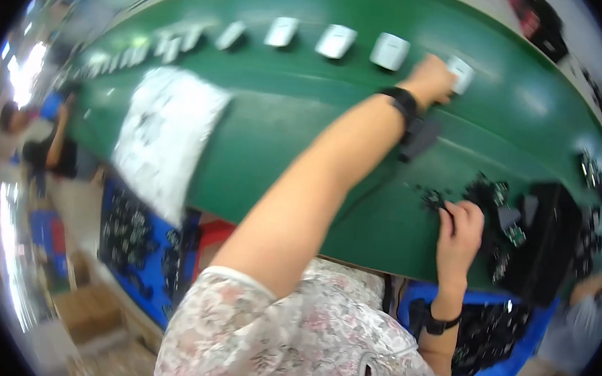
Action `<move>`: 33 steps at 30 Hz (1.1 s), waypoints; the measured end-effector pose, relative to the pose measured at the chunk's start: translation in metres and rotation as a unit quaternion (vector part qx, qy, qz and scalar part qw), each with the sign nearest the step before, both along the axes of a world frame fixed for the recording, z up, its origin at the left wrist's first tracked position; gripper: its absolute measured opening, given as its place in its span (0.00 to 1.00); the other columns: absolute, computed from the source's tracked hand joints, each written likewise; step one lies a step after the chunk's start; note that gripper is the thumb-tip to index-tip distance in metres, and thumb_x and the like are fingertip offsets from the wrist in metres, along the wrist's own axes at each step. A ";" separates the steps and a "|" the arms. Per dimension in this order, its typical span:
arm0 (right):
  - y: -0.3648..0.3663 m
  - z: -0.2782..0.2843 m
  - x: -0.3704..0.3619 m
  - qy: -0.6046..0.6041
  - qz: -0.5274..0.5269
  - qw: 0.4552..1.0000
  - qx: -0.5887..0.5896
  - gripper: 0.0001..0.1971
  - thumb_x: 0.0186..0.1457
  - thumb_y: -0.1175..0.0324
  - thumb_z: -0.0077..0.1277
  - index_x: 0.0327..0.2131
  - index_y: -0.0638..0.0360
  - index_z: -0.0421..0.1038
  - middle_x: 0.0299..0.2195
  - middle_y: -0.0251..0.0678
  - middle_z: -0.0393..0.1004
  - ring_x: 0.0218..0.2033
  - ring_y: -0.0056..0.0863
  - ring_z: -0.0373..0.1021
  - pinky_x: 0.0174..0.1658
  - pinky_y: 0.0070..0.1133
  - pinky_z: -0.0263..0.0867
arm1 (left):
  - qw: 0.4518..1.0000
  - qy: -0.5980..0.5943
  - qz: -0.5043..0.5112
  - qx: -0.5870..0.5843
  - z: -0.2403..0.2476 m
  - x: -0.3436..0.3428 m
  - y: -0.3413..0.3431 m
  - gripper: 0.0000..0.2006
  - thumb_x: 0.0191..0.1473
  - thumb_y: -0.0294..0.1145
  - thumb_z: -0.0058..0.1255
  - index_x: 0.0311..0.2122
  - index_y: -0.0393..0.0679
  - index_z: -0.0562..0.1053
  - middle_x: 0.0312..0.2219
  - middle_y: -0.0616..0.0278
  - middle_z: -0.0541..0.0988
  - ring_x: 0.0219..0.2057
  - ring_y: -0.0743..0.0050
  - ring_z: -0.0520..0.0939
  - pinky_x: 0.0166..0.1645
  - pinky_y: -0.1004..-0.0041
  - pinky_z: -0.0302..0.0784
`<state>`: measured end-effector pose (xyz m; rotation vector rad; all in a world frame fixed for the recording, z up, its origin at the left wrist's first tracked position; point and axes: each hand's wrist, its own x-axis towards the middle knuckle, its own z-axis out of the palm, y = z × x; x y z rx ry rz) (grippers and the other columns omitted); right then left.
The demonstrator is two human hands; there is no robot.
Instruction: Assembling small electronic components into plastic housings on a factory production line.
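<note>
1. Lower right: right hand (459, 232), fingers curled shut on a small dark part (446, 209), light and rigid, beside a loose pile (498, 203).
2. Upper right: left hand (433, 80) closed on a white housing (460, 73) at the green bench (285, 116); smooth, light, best pinched by its edges.

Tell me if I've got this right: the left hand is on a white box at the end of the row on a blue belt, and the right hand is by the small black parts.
Not quite: the belt is green, not blue, as the head view shows. The left hand does rest on the white box at the end of the row, and the right hand is by the small black parts.
</note>
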<state>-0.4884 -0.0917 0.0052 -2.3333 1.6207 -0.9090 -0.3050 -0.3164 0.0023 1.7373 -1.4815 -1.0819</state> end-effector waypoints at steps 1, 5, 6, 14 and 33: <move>0.003 0.001 0.011 -0.010 0.023 1.000 -0.002 0.06 0.47 0.77 0.54 0.32 0.63 0.71 0.33 0.40 0.67 0.36 0.37 0.66 0.39 0.26 0.63 | 0.987 -0.145 0.012 -0.072 -0.034 0.016 -0.009 0.26 0.50 0.47 0.53 0.37 0.26 0.68 0.32 0.47 0.79 0.34 0.53 0.81 0.39 0.63 0.76; -0.004 -0.005 -0.013 0.009 0.003 1.000 -0.008 0.05 0.51 0.75 0.53 0.33 0.63 0.70 0.32 0.39 0.66 0.34 0.34 0.65 0.37 0.24 0.63 | 0.967 -0.179 0.002 -0.181 0.023 -0.008 0.048 0.35 0.49 0.44 0.53 0.54 0.27 0.56 0.30 0.52 0.78 0.33 0.57 0.80 0.36 0.64 0.74; -0.007 -0.006 -0.016 0.017 -0.002 1.000 -0.008 0.05 0.52 0.75 0.53 0.33 0.63 0.70 0.32 0.38 0.65 0.33 0.33 0.65 0.36 0.24 0.63 | 0.956 -0.194 -0.025 -0.217 0.035 -0.001 0.070 0.32 0.50 0.44 0.53 0.51 0.29 0.59 0.27 0.54 0.78 0.30 0.58 0.80 0.33 0.64 0.74; -0.026 -0.011 -0.017 -0.002 0.036 0.999 -0.020 0.06 0.57 0.75 0.45 0.36 0.65 0.71 0.30 0.39 0.71 0.29 0.31 0.68 0.34 0.23 0.64 | 0.871 -0.266 0.169 -0.377 0.030 0.171 0.236 0.13 0.49 0.39 0.54 0.36 0.44 0.70 0.28 0.59 0.77 0.27 0.57 0.79 0.28 0.64 0.75; -0.043 -0.015 -0.016 -0.105 -0.013 0.987 0.120 0.10 0.59 0.77 0.41 0.43 0.61 0.69 0.26 0.30 0.69 0.23 0.15 0.63 0.26 0.13 0.61 | 0.715 -0.623 0.317 -0.028 0.001 0.431 0.268 0.06 0.42 0.25 0.48 0.29 0.37 0.72 0.32 0.53 0.74 0.40 0.58 0.76 0.39 0.67 0.77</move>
